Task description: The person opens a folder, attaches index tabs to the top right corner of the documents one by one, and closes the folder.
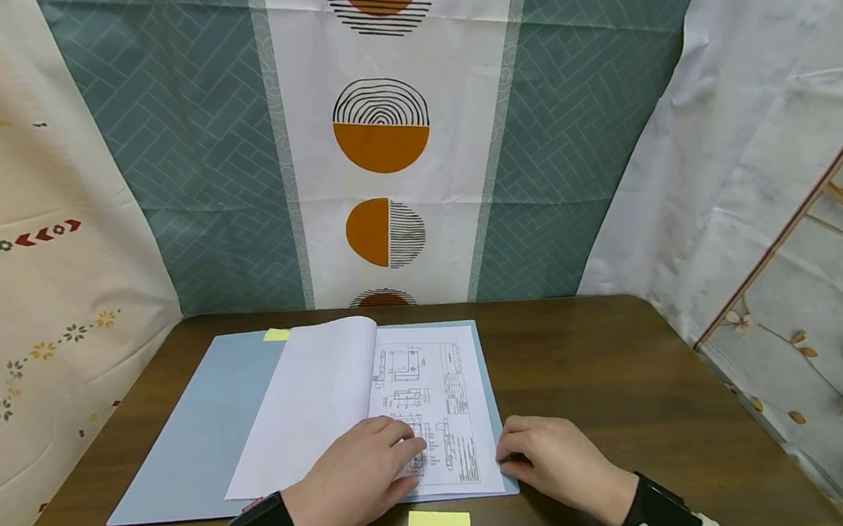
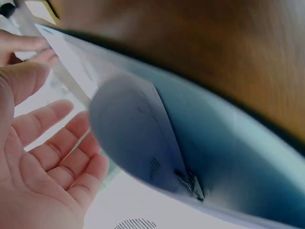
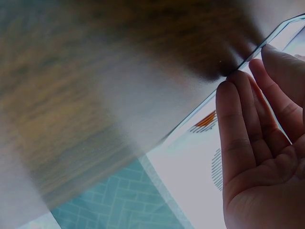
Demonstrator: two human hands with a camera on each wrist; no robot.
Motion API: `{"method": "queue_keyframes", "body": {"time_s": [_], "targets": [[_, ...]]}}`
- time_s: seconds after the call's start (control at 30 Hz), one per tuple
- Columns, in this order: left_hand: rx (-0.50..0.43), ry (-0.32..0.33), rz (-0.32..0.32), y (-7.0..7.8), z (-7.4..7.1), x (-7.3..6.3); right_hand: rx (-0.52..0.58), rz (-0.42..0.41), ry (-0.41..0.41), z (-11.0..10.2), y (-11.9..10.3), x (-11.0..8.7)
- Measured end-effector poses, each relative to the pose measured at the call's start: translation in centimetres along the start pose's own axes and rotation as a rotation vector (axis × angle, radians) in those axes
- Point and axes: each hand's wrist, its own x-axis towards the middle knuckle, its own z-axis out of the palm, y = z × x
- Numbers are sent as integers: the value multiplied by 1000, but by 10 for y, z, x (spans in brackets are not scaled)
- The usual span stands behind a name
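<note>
A light blue folder (image 1: 196, 433) lies spread on the table, its stack of white sheets partly turned over to the left. The turned pages (image 1: 320, 397) curve up along their fold. Right of them a sheet with technical drawings (image 1: 462, 426) lies face up. My left hand (image 1: 357, 473) rests over the lower part of this sheet, beside the fold, its fingers loosely bent with nothing gripped. At the folder's lower right edge, my right hand (image 1: 559, 460) touches the border with its fingertips. A metal clasp (image 2: 193, 186) shows under the curved pages in the left wrist view.
A yellow sticky strip (image 1: 439, 521) lies on the brown table (image 1: 588, 357) just below the folder. Another yellow tab (image 1: 276, 335) sticks out at the top of the turned pages. Patterned cloths (image 1: 216, 147) hang behind and at both sides.
</note>
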Motion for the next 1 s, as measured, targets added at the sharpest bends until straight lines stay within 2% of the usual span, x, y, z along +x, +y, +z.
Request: {"method": "queue_keyframes", "body": {"time_s": [0.23,0.4,0.57,0.63,0.87,1.0], "targets": [[-92,-28,53,14,-2,-9,-4,-3,3,-1,-1,0],[-108,-41,102,20,1,-14,2,3,3,0,-1,0],[-117,-63,110,23,5,-15,0,4,7,0,-1,0],[-110,-56,119,23,8,-16,-1,2,8,-1,-2,0],[-36,31,157,23,14,-18,8,-14,23,-2,-3,-1],[-21,37,149,25,18,-18,6,-8,18,-1,-2,-1]]}}
